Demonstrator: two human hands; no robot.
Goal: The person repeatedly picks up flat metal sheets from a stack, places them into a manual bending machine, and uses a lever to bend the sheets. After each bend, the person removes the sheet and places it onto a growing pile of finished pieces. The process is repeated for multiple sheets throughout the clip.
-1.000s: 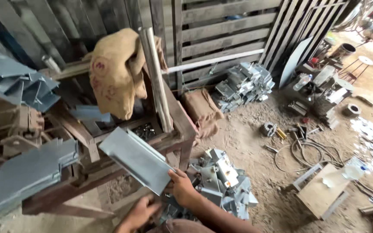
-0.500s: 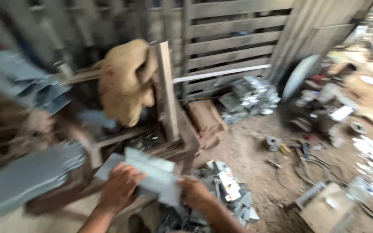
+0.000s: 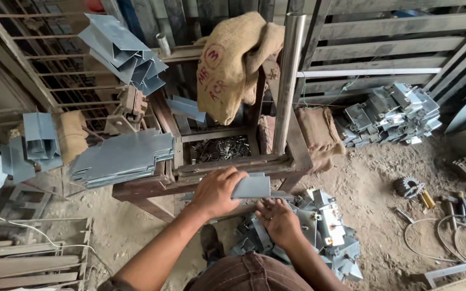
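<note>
My left hand (image 3: 218, 189) grips a flat grey sheet-metal piece (image 3: 252, 187) at its left end, holding it against the front edge of a rusty metal press frame (image 3: 292, 145). My right hand (image 3: 277, 220) sits just below the piece, fingers curled under its lower edge. A shiny steel lever bar (image 3: 287, 75) rises upright from the frame. A burlap sack (image 3: 233, 64) hangs over the frame's top. A stack of flat grey blanks (image 3: 125, 156) lies on the frame's left side.
Bent grey metal parts lie in a heap (image 3: 324, 231) on the dirt floor under my right hand, with another pile (image 3: 389, 116) against the slatted wall. Folded channels (image 3: 122, 51) rest at upper left. A gear (image 3: 407, 187), tools and cable (image 3: 449, 231) lie at right.
The sheet-metal piece has come down from my right hand alone into both hands and now rests low against the frame's front edge. The view has shifted closer and steadied.
</note>
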